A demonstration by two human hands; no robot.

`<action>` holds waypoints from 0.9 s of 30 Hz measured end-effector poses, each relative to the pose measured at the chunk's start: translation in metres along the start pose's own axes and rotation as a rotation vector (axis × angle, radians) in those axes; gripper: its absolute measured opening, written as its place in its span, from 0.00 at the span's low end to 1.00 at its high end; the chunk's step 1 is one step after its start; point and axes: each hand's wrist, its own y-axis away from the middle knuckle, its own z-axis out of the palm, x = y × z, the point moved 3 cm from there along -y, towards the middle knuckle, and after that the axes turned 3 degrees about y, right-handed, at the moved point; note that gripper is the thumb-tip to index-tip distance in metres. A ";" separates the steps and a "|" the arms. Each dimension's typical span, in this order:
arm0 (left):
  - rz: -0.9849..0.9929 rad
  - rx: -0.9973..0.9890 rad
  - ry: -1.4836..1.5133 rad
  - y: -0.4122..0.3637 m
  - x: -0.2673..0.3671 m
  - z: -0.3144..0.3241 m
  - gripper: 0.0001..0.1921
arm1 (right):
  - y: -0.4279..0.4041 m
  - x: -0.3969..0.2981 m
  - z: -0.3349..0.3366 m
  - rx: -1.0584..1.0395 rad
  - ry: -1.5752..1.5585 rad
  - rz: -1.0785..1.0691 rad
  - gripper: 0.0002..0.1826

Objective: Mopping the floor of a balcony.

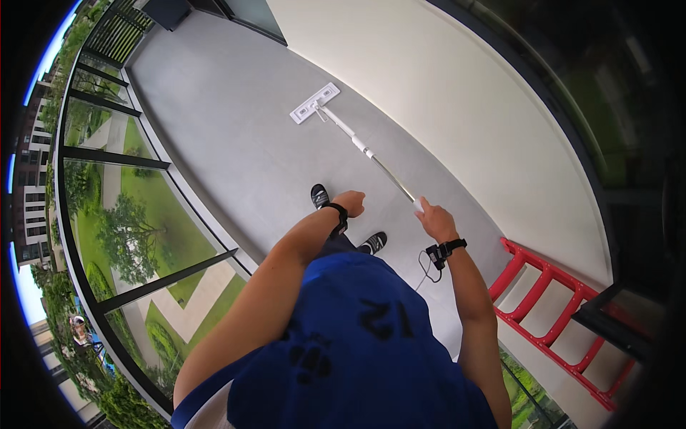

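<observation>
My right hand [438, 221] grips the end of a flat mop's telescopic handle [390, 174], which has white and bare metal sections. The handle slants away from me across the grey floor [225, 102]. At its far end the white rectangular mop head [315, 103] lies on the floor, near the foot of the wall. My left hand [352, 202] is off the handle, in front of my body, with its fingers curled in. Nothing shows in it, though its palm side is hidden. A black strap sits on each wrist, and a cable hangs by the right one.
A glass railing with dark posts [115, 155] runs along the left, with lawn and trees below. On the right stand a pale wall [429, 91] and a red ladder [546, 324]. A dark box-shaped unit [163, 12] is at the far end.
</observation>
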 end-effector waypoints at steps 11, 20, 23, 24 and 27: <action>0.179 -0.248 -0.187 -0.030 0.071 0.060 0.13 | 0.347 0.131 0.046 -0.210 -0.411 0.445 0.28; 0.213 -0.334 -0.149 -0.031 0.052 0.047 0.12 | 0.388 0.094 -0.004 -0.143 -0.148 0.379 0.23; 0.182 -0.310 -0.074 -0.030 0.011 0.029 0.15 | 0.295 0.058 -0.001 -0.184 -0.070 0.278 0.24; 0.151 -0.323 -0.042 -0.028 -0.005 0.020 0.19 | 0.254 0.040 0.003 -0.183 -0.094 0.219 0.26; 0.000 -0.144 0.195 -0.007 -0.055 -0.012 0.29 | 0.124 -0.031 0.017 -0.198 -0.100 0.106 0.29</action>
